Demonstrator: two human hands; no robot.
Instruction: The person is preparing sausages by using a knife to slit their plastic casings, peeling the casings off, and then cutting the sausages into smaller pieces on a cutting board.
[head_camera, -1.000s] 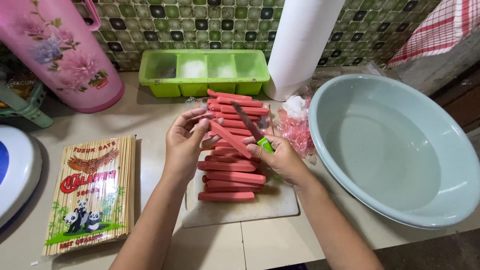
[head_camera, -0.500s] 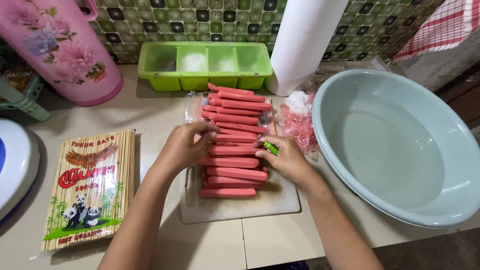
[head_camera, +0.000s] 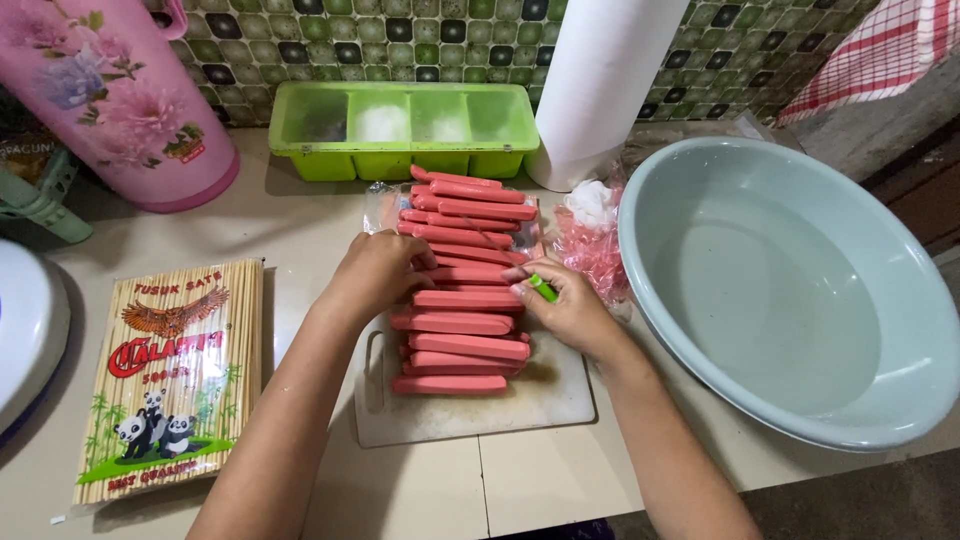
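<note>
A row of several pink-red sausages (head_camera: 462, 325) lies stacked on a white cutting board (head_camera: 470, 412) on the counter. My left hand (head_camera: 378, 272) rests palm down on the left side of the pile, fingers curled over a sausage. My right hand (head_camera: 568, 300) is on the pile's right side, closed around a knife with a green handle (head_camera: 542, 288); the blade is hidden. Both hands touch the sausages near the middle of the row.
A large pale blue basin (head_camera: 800, 290) sits at the right. A green divided tray (head_camera: 405, 128), a white paper roll (head_camera: 600, 85) and a pink flowered jug (head_camera: 115, 100) stand at the back. A packet of bamboo skewers (head_camera: 170, 375) lies left. Crumpled pink plastic wrappers (head_camera: 590, 250) lie beside the board.
A second ago both hands held one sausage up with the knife against it. That sausage is now down in the row and both hands have lowered onto the pile.
</note>
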